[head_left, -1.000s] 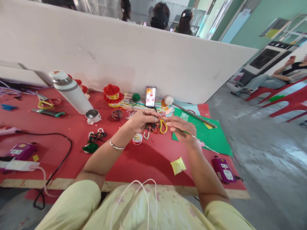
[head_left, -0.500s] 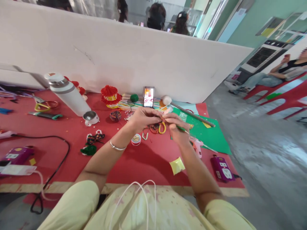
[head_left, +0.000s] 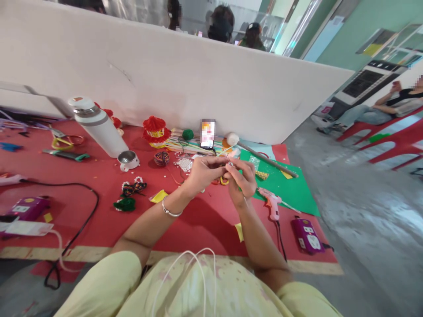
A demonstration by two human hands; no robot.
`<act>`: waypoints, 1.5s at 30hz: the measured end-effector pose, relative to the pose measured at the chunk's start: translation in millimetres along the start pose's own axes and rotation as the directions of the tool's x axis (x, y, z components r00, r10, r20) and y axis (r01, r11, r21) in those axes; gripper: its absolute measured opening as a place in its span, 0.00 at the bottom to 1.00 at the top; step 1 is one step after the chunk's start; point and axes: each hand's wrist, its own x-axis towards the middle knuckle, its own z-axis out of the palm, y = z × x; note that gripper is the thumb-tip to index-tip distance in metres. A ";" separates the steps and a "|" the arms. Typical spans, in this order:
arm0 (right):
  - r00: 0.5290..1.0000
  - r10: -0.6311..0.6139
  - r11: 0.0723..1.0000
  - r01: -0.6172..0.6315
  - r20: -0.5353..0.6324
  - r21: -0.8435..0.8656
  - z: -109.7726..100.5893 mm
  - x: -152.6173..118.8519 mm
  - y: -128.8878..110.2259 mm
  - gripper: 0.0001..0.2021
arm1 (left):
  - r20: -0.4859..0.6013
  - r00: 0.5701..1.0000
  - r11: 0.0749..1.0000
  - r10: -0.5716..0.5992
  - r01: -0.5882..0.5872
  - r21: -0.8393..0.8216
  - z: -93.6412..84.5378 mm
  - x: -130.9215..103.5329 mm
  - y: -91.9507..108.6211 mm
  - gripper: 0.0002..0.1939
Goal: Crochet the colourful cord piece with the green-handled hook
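Note:
My left hand and my right hand meet over the middle of the table, fingertips pinched close together. In my right hand is a thin crochet hook with a green grip, mostly hidden by the fingers. A dark strand runs from the multicoloured yarn ball towards my left hand, which pinches the yarn; the small piece between the fingertips is too hidden to make out. Beneath the hands, scissors with yellow and red handles show in part. White beads lie beyond my left hand.
A white flask and a steel cup stand left. A phone leans near the white partition. At right lie a pink glue gun, a stick and a purple power box. A cable crosses the left side.
My hands have turned and come closer together, moving slightly right. The hook now points more downward behind my right hand. My left forearm has shifted right, uncovering a yellow packet.

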 end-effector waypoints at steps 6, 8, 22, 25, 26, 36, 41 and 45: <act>0.952 0.264 0.888 -0.303 0.157 0.346 -6.8 15.1 3.4 0.10 | 0.168 0.985 0.998 -0.042 0.049 -0.039 -21.2 8.3 1.6 0.16; 0.915 0.325 0.827 -0.397 0.239 0.399 -12.8 20.5 9.1 0.11 | 0.195 0.981 1.000 -0.017 0.017 0.003 -26.5 9.7 3.2 0.15; 0.789 0.455 0.645 -0.612 0.412 0.458 -21.8 19.8 33.0 0.12 | 0.178 0.984 0.996 -0.004 -0.012 0.087 -29.8 12.5 3.5 0.13; 0.797 0.414 0.680 -0.592 0.440 0.432 -26.0 24.4 34.4 0.10 | 0.196 0.980 0.987 0.019 -0.050 0.152 -30.8 12.3 8.4 0.13; 0.793 0.404 0.683 -0.593 0.455 0.426 -27.8 26.9 35.3 0.10 | 0.204 0.979 0.983 0.024 -0.060 0.175 -31.2 12.2 10.3 0.13; 0.626 0.270 0.587 -0.709 0.731 0.390 -46.8 59.0 46.5 0.12 | 0.339 0.941 0.941 0.006 -0.120 0.316 -34.8 13.3 23.8 0.10; 0.605 0.228 0.761 -0.599 0.763 0.248 -57.3 84.5 28.7 0.11 | 0.338 0.941 0.900 0.029 -0.172 0.401 -31.2 11.7 27.4 0.08; 0.618 0.223 0.852 -0.499 0.754 0.158 -58.7 94.1 13.8 0.10 | 0.338 0.938 0.852 0.078 -0.239 0.467 -31.7 14.2 25.6 0.08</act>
